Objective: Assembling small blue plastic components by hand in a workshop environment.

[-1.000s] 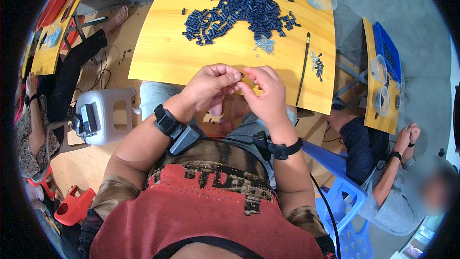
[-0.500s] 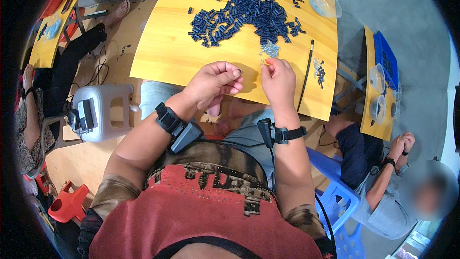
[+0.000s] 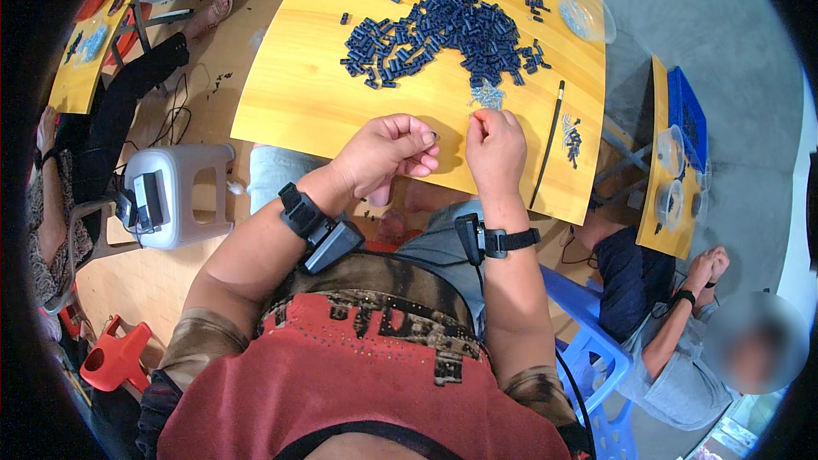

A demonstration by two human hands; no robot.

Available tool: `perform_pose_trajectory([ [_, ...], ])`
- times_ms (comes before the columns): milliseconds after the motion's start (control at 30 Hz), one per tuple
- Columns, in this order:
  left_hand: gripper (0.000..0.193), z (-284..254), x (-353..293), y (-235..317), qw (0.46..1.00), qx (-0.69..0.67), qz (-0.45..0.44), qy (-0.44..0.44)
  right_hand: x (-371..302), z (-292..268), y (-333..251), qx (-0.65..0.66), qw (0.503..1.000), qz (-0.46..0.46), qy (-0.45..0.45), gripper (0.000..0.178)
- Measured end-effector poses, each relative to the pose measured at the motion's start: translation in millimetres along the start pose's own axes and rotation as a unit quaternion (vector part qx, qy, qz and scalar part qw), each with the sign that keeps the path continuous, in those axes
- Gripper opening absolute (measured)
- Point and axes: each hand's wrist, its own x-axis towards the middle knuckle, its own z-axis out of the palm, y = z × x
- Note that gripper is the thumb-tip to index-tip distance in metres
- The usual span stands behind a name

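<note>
Over the near edge of the yellow table [image 3: 290, 94], my left hand [image 3: 388, 153] is closed, its thumb and forefinger pinching a small black part [image 3: 434, 135]. Only the tip of that part shows. To its right, my right hand [image 3: 494, 149] is closed in a pinch just below a small heap of silvery screws [image 3: 487, 96]. Whatever its fingertips hold is too small to make out. Beyond both hands spreads a large pile of small black plastic parts [image 3: 477, 25].
A thin black rod [image 3: 548, 145] lies right of my right hand, beside some screws with black parts [image 3: 572, 142]. A clear bowl [image 3: 586, 13] stands at the far right corner. Another person [image 3: 673, 332] sits to the right, near a blue tray [image 3: 687, 119] and clear containers [image 3: 670, 204].
The view has shifted slightly. My right hand's fingertips have drawn back from the screw heap and turned inward; my left hand keeps its pinch on the small black part.
</note>
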Motion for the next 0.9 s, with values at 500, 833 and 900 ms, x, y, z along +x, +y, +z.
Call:
perform_pose_trajectory([
  [500, 0.015, -1, -2, -1, 1.000, 0.012, 0.004, -0.008, 2, -6, 4, 0.053, 0.997, -0.027, -0.045, 0.003],
  [833, 0.015, -1, -4, -1, 1.000, 0.025, 0.005, -0.012, -3, -16, -3, 0.085, 0.993, -0.023, -0.075, 0.004],
  [900, 0.015, -1, -4, -2, 0.999, 0.027, 0.016, -0.018, -3, -21, -11, 0.107, 0.990, -0.034, -0.081, 0.005],
])
